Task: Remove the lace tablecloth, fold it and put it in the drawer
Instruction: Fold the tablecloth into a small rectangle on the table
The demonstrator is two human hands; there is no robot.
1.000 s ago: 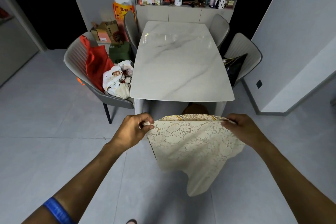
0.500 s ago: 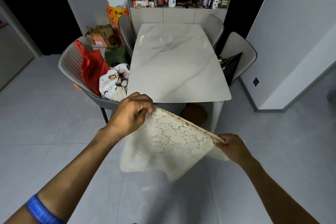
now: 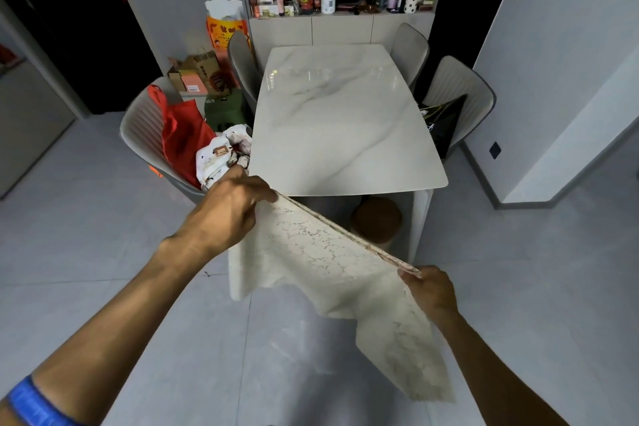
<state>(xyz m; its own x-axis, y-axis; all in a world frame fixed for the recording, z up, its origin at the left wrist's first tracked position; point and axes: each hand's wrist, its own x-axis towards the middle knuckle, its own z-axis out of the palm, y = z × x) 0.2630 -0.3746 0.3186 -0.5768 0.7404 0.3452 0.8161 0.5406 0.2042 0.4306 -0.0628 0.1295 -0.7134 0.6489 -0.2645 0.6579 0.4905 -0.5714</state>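
Fingers of both hands pinch the folded cloth (image 3: 321, 263) by its top edge: left hand (image 3: 230, 211) at centre, right hand (image 3: 430, 290) lower right. It hangs slanting before the table (image 3: 345, 121), above the floor

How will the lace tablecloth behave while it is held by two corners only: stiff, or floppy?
Probably floppy: the lace tablecloth sags between the left hand and the right hand, and one end droops low. It seems light, since fingertip pinches hold it. The openwork may snag easily.
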